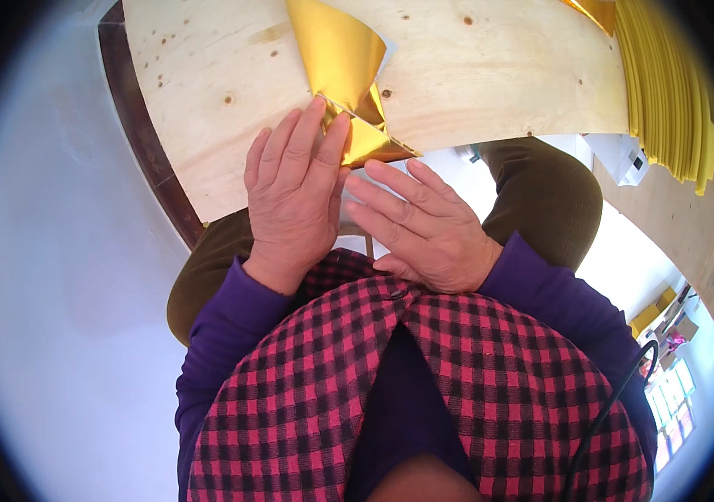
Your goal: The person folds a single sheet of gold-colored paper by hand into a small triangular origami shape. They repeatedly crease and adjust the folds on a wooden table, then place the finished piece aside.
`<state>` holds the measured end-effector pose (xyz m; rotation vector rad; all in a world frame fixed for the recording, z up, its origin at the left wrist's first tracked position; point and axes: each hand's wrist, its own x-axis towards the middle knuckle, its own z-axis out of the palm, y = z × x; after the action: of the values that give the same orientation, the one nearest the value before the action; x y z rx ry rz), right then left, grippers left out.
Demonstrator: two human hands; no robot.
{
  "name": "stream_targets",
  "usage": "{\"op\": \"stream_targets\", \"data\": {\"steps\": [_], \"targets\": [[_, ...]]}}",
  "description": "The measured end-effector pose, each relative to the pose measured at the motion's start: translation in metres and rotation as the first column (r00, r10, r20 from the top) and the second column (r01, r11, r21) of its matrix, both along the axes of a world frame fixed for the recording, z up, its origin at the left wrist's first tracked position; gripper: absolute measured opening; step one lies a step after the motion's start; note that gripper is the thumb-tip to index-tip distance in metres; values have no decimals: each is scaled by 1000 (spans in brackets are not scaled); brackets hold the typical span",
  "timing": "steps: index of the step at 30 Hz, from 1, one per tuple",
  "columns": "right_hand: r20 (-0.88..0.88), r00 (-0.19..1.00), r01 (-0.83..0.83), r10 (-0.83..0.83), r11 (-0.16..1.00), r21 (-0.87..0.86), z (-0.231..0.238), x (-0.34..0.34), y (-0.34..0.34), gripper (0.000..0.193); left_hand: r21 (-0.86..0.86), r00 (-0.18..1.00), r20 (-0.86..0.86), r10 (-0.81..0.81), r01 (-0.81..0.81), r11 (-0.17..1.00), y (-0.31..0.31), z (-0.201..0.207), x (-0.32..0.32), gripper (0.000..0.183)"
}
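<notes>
A sheet of shiny gold foil paper, pale on its back, lies at the near edge of the wooden table. Its far part curls up, while the near end is folded into angled flaps. My left hand rests at the left side of the folds, its fingers stretched out and the fingertips touching the foil. Just off the near corner of the paper, my right hand is held with its fingers extended and spread. Nothing shows in its grasp. The underside of both hands is hidden.
The pale plywood table has a dark edge strip on its left. At the far right stands a thick stack of yellow sheets, beside another piece of gold foil. My knees are under the table's near edge.
</notes>
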<state>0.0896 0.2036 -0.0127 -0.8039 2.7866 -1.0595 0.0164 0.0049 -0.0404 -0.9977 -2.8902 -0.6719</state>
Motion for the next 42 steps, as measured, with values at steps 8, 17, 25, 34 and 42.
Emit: {"op": "stream_targets", "data": {"steps": [8, 17, 25, 34, 42], "targets": [[7, 1000, -4, 5, 997, -76, -3, -3, 2, 65, 14, 1000, -3, 20, -20, 1000, 3, 0, -3, 53], [4, 999, 46, -48, 982, 185, -11, -7, -8, 82, -1, 999, -37, 32, -32, 999, 5, -1, -4, 53], [39, 997, 52, -62, 976, 212, -15, -5, -8, 90, 5, 998, -48, 28, -28, 1000, 5, -1, -4, 54], [61, 996, 56, -70, 976, 209, -18, -6, -8, 94, -25, 998, -57, 25, -27, 999, 5, -1, -4, 54], [42, 997, 60, -71, 972, 226, -20, -6, -7, 88, -42, 999, -34, 22, -24, 999, 5, 0, -3, 55]]}}
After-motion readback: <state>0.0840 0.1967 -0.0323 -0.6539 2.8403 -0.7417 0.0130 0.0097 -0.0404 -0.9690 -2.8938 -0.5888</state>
